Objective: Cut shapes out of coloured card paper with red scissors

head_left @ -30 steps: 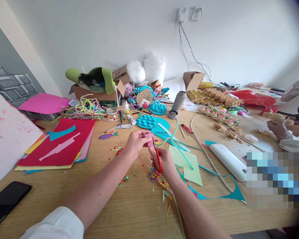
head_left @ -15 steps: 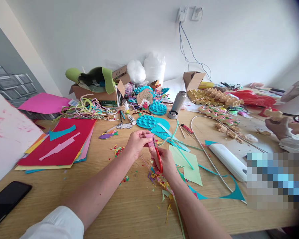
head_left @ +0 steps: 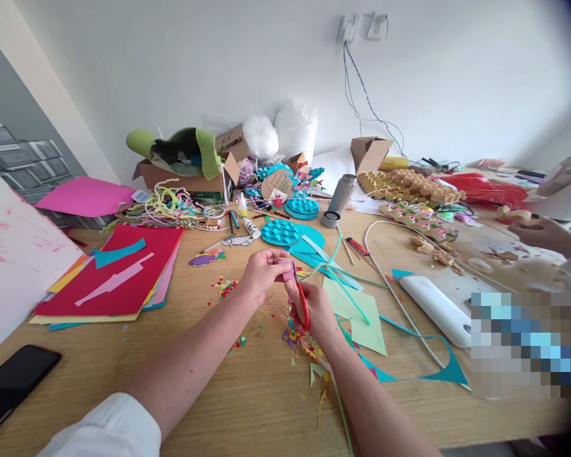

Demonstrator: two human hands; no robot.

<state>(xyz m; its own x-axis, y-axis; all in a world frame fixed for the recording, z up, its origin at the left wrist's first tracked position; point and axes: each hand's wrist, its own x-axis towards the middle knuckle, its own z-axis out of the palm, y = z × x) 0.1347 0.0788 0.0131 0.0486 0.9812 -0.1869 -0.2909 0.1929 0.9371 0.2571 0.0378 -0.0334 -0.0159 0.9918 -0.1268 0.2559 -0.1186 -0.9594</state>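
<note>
Between the fingertips of my left hand is a small piece of pink paper. My right hand grips red-handled scissors, whose blades are at the paper's right edge. How far the blades are parted is too small to tell. Below both hands lie coloured paper scraps, and another small heap of confetti sits left of them. A pale green paper sheet lies just right of my right hand, with blue paper strips beyond it.
Stacked coloured paper and a black phone are on the left. Blue discs, glue bottles and a grey flask stand farther back. A white power bank and another person's hand are at the right.
My hands stay almost in place, and the pink paper has turned slightly at the blades. At the right, the other person's hand has shifted and looks blurred.
</note>
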